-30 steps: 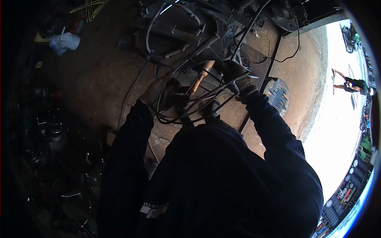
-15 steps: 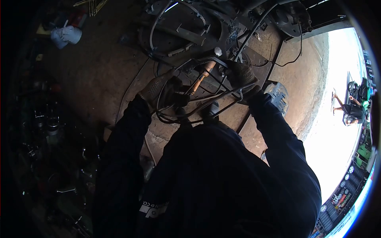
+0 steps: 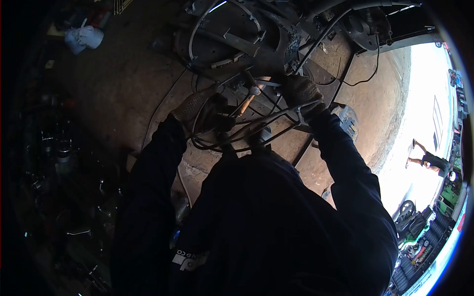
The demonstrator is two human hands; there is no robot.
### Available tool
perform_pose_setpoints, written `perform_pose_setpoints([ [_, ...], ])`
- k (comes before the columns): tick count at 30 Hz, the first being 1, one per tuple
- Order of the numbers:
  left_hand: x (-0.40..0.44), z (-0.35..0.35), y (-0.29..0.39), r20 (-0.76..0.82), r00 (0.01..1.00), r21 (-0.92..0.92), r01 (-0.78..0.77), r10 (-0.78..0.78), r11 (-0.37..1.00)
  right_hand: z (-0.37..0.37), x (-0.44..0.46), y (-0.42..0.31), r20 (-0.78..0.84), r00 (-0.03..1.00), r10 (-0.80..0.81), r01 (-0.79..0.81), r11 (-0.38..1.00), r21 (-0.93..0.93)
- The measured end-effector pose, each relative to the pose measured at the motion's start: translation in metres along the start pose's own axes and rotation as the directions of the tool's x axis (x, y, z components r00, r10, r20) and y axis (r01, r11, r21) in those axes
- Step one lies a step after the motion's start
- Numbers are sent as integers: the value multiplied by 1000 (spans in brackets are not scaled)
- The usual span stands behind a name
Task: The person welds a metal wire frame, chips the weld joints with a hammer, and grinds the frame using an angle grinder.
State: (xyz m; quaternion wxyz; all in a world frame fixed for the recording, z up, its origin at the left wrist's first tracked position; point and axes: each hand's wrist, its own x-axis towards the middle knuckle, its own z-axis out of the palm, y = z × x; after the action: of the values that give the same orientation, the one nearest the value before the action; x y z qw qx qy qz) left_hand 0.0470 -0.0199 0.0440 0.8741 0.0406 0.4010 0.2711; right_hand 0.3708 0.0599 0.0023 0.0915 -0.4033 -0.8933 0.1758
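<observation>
My left hand (image 3: 193, 107), in a dotted work glove, is closed round the left side of a frame of bent dark metal rods (image 3: 237, 135). The frame is tilted above my feet, between my hands. My right hand (image 3: 302, 91), also gloved, is closed on what looks like the handle of a hammer (image 3: 254, 90); the grip itself is in shadow. The hammer's head lies over the middle of the frame, in front of an orange-brown rod-like piece (image 3: 246, 105). Beside my right wrist run the frame's right-hand rods; whether they touch the glove I cannot tell.
Dark metal parts with a large ring (image 3: 191, 42) lie ahead of me. A cable (image 3: 168, 91) runs over the floor at left. Tools and metal pieces (image 3: 64, 153) sit in shadow on the left. Outside at right are a person (image 3: 432, 160) and a motorbike (image 3: 414, 224).
The hammer's head has come down and left onto the frame, and my right hand has tilted with it. My left hand has barely moved. Outside, the person and the motorbike have shifted.
</observation>
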Motion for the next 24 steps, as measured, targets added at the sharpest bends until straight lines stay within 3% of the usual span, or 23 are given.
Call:
perform_pose_setpoints([
  [7,7,-10,1,61,997,-32,50,-48,998,-8,5,9,-32,981,-192,188,977,-104],
  [10,8,-6,3,58,998,-98,4,2,995,-3,10,21,-30,974,-223,217,968,-122],
  [13,3,-3,3,-26,1000,3,-8,8,1000,-17,7,1,-59,972,-229,222,969,-111],
  [16,7,-13,3,50,997,8,61,-62,998,-3,13,15,-61,971,-230,217,963,-160],
  [22,6,-7,6,23,999,-28,-34,34,999,-11,8,6,-47,988,-144,137,982,-131],
  [24,0,-2,9,100,993,4,65,-65,998,-4,6,11,-36,992,-118,114,989,-96],
])
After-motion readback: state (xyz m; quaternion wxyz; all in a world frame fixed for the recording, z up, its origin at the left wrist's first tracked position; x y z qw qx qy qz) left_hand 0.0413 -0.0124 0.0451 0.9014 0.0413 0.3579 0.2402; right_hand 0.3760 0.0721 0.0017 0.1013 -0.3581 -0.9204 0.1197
